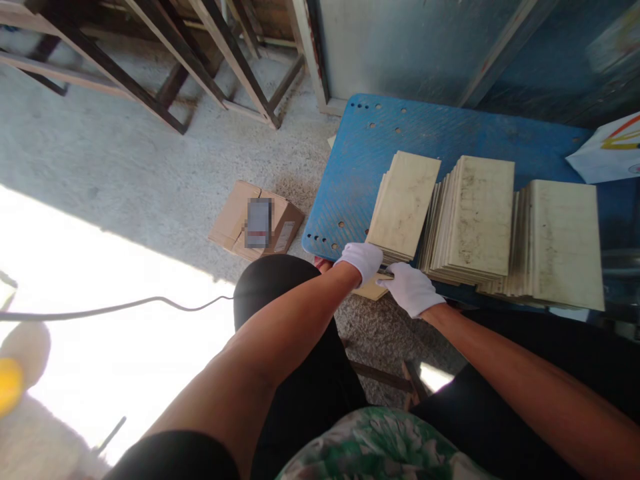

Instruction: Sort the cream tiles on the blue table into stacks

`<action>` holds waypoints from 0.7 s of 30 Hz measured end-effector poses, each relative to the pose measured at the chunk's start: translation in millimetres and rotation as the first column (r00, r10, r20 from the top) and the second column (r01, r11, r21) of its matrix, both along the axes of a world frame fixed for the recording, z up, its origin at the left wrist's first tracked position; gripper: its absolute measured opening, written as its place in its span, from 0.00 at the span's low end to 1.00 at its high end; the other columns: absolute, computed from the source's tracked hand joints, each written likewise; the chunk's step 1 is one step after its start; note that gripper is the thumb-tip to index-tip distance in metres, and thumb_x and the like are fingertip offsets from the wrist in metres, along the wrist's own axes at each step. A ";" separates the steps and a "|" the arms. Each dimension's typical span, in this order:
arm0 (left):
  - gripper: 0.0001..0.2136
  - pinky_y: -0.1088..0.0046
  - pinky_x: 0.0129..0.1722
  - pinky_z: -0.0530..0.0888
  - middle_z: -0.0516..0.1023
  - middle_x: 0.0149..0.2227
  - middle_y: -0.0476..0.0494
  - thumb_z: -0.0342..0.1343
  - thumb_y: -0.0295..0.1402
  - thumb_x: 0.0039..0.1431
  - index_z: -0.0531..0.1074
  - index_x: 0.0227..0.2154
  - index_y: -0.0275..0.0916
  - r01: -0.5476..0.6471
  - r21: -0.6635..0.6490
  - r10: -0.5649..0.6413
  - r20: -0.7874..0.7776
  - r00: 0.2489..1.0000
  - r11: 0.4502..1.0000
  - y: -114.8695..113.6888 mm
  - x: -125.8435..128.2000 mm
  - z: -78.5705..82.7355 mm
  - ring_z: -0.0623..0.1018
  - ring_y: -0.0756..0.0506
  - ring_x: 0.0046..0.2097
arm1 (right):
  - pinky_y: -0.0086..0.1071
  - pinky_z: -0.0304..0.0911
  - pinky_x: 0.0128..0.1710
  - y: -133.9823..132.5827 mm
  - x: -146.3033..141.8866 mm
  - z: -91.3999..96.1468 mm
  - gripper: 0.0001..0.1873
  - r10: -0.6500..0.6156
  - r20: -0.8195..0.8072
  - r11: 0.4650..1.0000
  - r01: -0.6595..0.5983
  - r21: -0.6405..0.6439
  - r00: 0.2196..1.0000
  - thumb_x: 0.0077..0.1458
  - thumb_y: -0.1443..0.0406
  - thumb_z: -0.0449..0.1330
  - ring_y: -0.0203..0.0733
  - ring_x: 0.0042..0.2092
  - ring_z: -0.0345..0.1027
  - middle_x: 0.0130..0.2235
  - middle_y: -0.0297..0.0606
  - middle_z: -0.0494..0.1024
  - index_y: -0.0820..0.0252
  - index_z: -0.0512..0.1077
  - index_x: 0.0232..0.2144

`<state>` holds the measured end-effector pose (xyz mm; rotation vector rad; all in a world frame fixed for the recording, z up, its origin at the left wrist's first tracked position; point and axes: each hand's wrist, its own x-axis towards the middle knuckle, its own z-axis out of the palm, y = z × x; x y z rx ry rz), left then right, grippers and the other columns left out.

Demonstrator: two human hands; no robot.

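- Beige tiles [403,207] are stacked in a fanned, slightly leaning pile, with a matt, dirt-flecked top face; the long axis is directed away from the person and tilted to the right.
- That pile is placed at the near edge of a blue perforated bench [350,187], directly ahead of both grips.
- The left grip [357,261], covered by a white fabric glove, is held just beside the pile's near corner and is slightly nearer to it than the right.
- The right grip [410,289], gloved alike, is curled and drawn close to the left.
- A narrow dark tool [385,272] is seen between them; which grip holds it cannot be told.
- Two taller tile stacks [480,217] are lined up to the right.
- A cardboard box [257,220] is left on the concrete floor [125,167], crossed by a black cable [125,307].
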<state>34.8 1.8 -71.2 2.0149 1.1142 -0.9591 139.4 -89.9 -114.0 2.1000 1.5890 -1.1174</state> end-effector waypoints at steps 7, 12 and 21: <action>0.24 0.52 0.43 0.76 0.78 0.46 0.29 0.66 0.22 0.43 0.76 0.47 0.31 0.125 -0.061 -0.129 -0.062 0.990 0.990 1.3 3.4 -3.9 0.77 0.32 0.48 | 0.31 0.62 0.40 -5.2 3.2 -4.9 0.18 0.076 -0.056 0.996 -0.074 0.042 0.995 0.58 0.52 0.57 0.45 0.44 0.73 0.46 0.43 0.77 0.55 0.74 0.46; 0.22 0.54 0.43 0.77 0.78 0.45 0.28 0.63 0.21 0.45 0.75 0.47 0.28 0.080 -0.042 -0.083 -0.080 0.993 0.996 2.4 4.0 0.8 0.77 0.32 0.49 | 0.32 0.61 0.35 -7.1 7.9 -5.0 0.14 0.145 -0.025 0.985 -0.142 0.099 0.989 0.60 0.57 0.55 0.45 0.40 0.74 0.45 0.41 0.78 0.53 0.76 0.43; 0.21 0.59 0.44 0.77 0.78 0.45 0.27 0.61 0.23 0.48 0.75 0.48 0.27 0.069 -0.061 -0.072 -0.059 0.996 0.996 10.6 3.2 10.5 0.78 0.33 0.49 | 0.30 0.61 0.39 -7.5 14.9 -7.4 0.16 -0.009 -0.083 0.999 0.012 0.032 0.997 0.59 0.55 0.56 0.42 0.43 0.73 0.45 0.38 0.78 0.50 0.75 0.46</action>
